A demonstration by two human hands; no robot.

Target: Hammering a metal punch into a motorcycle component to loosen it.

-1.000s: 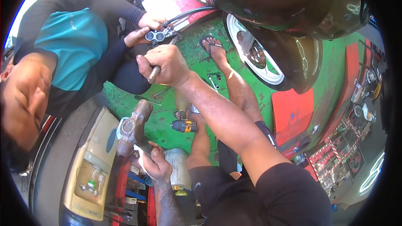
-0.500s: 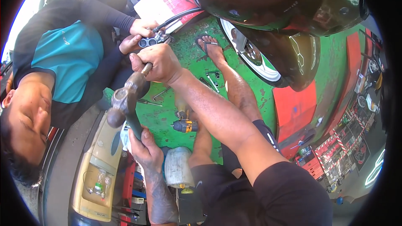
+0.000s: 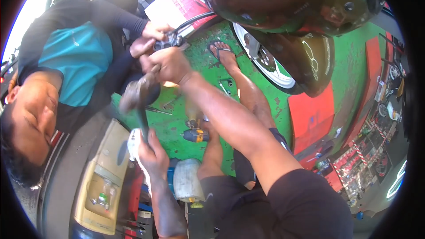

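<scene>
- Landmark: the hammer (image 3: 136, 94), head blurred, raised well above the floor; left hand (image 3: 153, 152) closed round its handle, at the wearer's end of the hammer.
- Just beyond the hammer head: right hand (image 3: 171, 64), a fist clamped on a short metal rod (image 3: 156, 69); one rod end pokes out toward the hammer, very near it; contact cannot be told through the blur; the rod's other end is hidden behind the fist.
- Beyond the hammer and the fist: dark metal part (image 3: 167, 41), a black hose (image 3: 197, 19) running off to its right; a co-worker's hands (image 3: 156, 31) hold the part, one at its far side, one at its left.
- Step in hand, my judgement: hammering on the rod, with the part braced by the other person; another blow would call for a steady rod, a square hammer face, and both people's fingers kept clear.
- Lower, right of the hammer: yellow-and-black power drill (image 3: 195, 135) by the wearer's foot, on the green floor (image 3: 201, 55).
- Farther right of the hammer: white-rimmed wheel (image 3: 283, 79); beyond it, crowded shelving (image 3: 365, 155), too small to sort out.
</scene>
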